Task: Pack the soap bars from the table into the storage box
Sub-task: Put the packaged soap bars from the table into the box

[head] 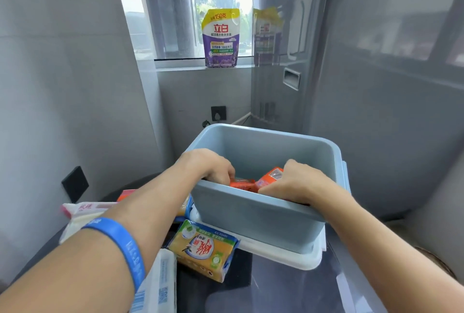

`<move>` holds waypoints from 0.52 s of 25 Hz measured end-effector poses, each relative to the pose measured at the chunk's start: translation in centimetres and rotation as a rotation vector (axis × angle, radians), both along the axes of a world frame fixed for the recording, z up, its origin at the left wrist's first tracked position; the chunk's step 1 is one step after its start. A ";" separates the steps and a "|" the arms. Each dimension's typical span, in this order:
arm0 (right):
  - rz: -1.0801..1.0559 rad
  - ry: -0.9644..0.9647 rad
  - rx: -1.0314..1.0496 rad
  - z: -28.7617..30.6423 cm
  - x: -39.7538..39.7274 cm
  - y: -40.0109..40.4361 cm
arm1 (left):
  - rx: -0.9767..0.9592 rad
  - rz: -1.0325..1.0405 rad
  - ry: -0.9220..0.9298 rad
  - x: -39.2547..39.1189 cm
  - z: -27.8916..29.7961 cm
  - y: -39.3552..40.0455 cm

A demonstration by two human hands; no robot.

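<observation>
Inside the blue storage box (263,214) I see orange soap bars (244,184), my left hand (208,164) and right hand (298,182) each clamped on one just past the near rim, another yellow soap bar (203,250) lying on the dark table (288,285) beside the box's white lid (283,253).

Orange soap bars (244,184) inside blue storage box (256,214)

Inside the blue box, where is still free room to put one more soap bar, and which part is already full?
The far half of the blue plastic storage box looks bare, bordered by its back wall and right wall. The near side is crowded: the left hand and right hand both reach in among the orange-wrapped soap bars. The box floor under them is hidden.
</observation>
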State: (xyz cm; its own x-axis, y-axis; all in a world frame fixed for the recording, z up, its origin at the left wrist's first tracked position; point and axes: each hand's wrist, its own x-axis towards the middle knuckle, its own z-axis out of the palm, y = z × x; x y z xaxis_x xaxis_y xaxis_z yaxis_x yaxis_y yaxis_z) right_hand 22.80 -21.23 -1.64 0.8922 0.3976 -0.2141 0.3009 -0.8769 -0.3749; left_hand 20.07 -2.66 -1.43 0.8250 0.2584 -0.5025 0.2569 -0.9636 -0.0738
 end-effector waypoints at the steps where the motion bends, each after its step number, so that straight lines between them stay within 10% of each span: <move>1: 0.016 -0.013 -0.032 -0.2 -0.5 0.0 | -0.025 -0.005 0.009 -0.4 0.2 0.0; 13: 0.150 0.086 -0.344 -1.9 -1.7 0.0 | 0.091 -0.086 -0.447 -3.6 -0.2 -0.7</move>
State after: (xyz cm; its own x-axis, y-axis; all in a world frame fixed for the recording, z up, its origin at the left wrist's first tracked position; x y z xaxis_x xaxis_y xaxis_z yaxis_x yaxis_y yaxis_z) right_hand 21.09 -21.28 -3.53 0.8027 0.4141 -0.4292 0.4153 -0.9046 -0.0960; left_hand 16.49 -3.39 -1.58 0.9760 0.2058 -0.0712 0.2018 -0.9776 -0.0591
